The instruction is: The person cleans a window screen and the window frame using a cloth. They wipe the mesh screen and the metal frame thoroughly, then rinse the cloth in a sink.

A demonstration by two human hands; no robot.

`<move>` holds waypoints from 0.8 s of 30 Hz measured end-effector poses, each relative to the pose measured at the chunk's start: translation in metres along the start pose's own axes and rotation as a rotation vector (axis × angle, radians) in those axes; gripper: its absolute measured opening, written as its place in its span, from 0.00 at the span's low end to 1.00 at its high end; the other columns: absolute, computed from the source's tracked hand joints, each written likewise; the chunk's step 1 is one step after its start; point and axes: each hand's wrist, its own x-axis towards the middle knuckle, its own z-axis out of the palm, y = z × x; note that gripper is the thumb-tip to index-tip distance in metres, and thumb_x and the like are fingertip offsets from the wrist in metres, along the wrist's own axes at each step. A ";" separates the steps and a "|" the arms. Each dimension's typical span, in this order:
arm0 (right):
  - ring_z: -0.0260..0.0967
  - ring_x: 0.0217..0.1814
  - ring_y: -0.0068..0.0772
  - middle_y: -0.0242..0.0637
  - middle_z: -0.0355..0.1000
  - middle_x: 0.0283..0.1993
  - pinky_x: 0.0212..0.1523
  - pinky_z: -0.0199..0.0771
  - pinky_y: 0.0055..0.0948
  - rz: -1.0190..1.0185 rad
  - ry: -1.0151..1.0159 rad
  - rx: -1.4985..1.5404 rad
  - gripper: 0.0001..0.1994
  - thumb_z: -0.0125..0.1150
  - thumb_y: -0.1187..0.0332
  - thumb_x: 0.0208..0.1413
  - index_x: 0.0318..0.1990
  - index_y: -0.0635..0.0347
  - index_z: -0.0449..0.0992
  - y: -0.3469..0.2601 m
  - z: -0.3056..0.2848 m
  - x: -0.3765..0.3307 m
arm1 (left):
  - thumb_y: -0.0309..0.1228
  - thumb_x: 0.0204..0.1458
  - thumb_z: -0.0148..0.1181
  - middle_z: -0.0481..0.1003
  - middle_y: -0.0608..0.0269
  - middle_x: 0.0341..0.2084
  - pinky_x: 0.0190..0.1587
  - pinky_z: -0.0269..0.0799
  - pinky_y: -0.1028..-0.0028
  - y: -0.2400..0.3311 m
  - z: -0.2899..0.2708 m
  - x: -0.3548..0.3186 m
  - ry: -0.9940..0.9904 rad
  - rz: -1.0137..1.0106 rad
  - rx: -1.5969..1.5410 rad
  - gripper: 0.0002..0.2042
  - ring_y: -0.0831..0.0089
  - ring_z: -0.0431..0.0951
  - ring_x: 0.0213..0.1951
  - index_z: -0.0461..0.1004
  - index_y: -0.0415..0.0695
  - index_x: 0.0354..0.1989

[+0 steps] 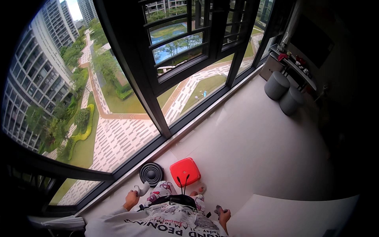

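Landmark: red stool [184, 171], square-topped, standing on the pale floor [252, 138].

Window wall [158, 91]: dark frames, floor-to-ceiling glass, running diagonally behind the stool. One casement section up and to the right of the stool stands swung open. Paths and lawns lie far below outside.

Floor: glossy and light, spreading right of the stool toward the far corner.

White worktop [292, 215]: flat slab, lower right of the stool, just beside the person's right side. Its visible part carries nothing.

Two grey round poufs [283, 91]: well apart from the stool, far upper right, set against a shelf with small items too small to identify.

Stool: directly in front of the person's knees, close to the window base; judged placed as a step or seat within reach of the glass.

Black ribbed disc [151, 173]: just left of the stool, on the floor at the window base. Kind unclear.

Left hand [131, 198]: lower left of the stool, grip closed around a pale grey handle-shaped object [141, 189] whose free end points toward the disc.

Right hand [224, 214]: lower right of the stool, near the worktop edge, fingers curled on a small dark object [218, 208]; too small to identify. How tight this grip is, I cannot tell.
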 end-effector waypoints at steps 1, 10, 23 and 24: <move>0.70 0.28 0.47 0.45 0.74 0.27 0.34 0.71 0.43 -0.067 -0.002 0.029 0.22 0.78 0.57 0.42 0.30 0.65 0.72 -0.024 -0.007 0.030 | 0.35 0.49 0.60 0.76 0.47 0.41 0.49 0.74 0.52 0.014 0.000 -0.019 0.037 -0.039 -0.011 0.13 0.47 0.77 0.46 0.80 0.44 0.41; 0.74 0.47 0.51 0.53 0.72 0.48 0.46 0.76 0.44 -0.215 -0.343 -0.053 0.25 0.72 0.71 0.47 0.51 0.66 0.68 -0.127 -0.036 0.145 | 0.32 0.53 0.55 0.75 0.45 0.44 0.51 0.75 0.51 0.095 0.096 -0.014 0.236 -0.438 -0.457 0.14 0.45 0.76 0.48 0.77 0.43 0.46; 0.71 0.39 0.43 0.48 0.73 0.35 0.45 0.73 0.41 -0.754 -0.428 -0.150 0.20 0.71 0.61 0.54 0.38 0.70 0.70 -0.332 -0.007 0.310 | 0.33 0.55 0.54 0.70 0.46 0.56 0.60 0.69 0.51 0.163 0.226 -0.062 0.112 -1.331 -0.738 0.17 0.46 0.68 0.61 0.75 0.42 0.52; 0.71 0.40 0.45 0.51 0.75 0.38 0.46 0.73 0.41 -0.824 -0.406 -0.243 0.23 0.72 0.57 0.53 0.36 0.72 0.72 -0.351 -0.003 0.314 | 0.33 0.55 0.54 0.70 0.46 0.56 0.60 0.69 0.51 0.170 0.233 -0.054 0.145 -1.338 -0.739 0.17 0.46 0.68 0.61 0.75 0.42 0.52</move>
